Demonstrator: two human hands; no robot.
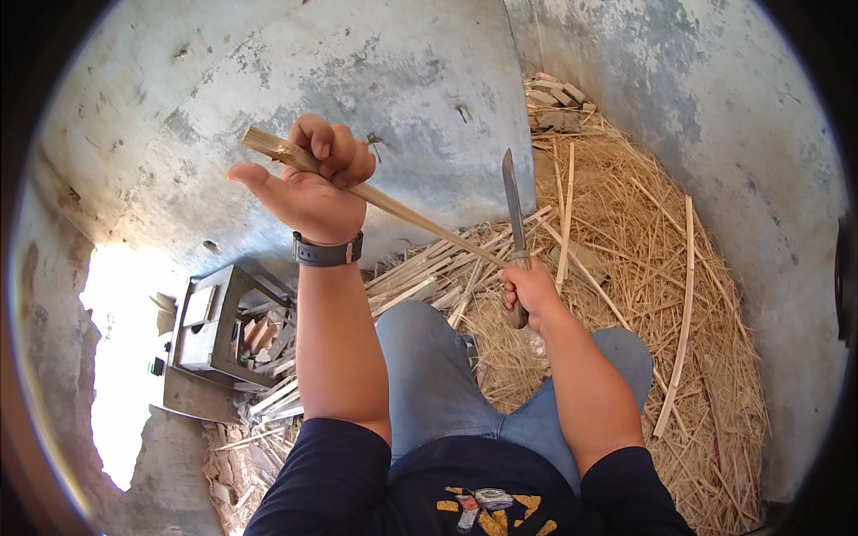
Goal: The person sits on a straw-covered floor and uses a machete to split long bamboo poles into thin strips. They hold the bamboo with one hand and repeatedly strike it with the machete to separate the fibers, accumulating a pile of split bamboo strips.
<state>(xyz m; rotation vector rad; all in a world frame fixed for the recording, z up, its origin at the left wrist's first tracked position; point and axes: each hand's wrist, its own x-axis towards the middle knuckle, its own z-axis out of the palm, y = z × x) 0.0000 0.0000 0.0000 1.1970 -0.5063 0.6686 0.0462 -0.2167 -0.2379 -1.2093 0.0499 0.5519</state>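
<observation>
We look down on our own two hands, raised over our lap. Our left hand (315,183) is lifted high, fingers curled tight around the thick end of a long bamboo strip (375,195). The strip slants down and to the right, thinning as it goes, and its far end reaches our right hand. Our right hand (529,290) sits lower, closed in a fist on the handle of a knife (513,219). The blade stands nearly upright, tip pointing away from us, and the strip's thin end meets the knife just above the fist. The two hands are well apart, joined only by the strip.

A dark watch (327,251) wraps our left wrist. Below the arms are our knees in blue jeans (429,375).

The ground to the right is a thick bed of straw-like shavings (626,268), with loose split slats lying across it; one long curved slat (681,313) lies near the right wall. More cut strips (429,272) are heaped just beyond our knees. A small metal frame stand (223,326) with scraps beneath it sits at lower left, beside a bright patch of sunlight.

Rough grey concrete walls (420,80) close in ahead and on the right, meeting at a corner where a few blocks (556,96) are stacked. Open air for moving lies between the hands and above the knees.
</observation>
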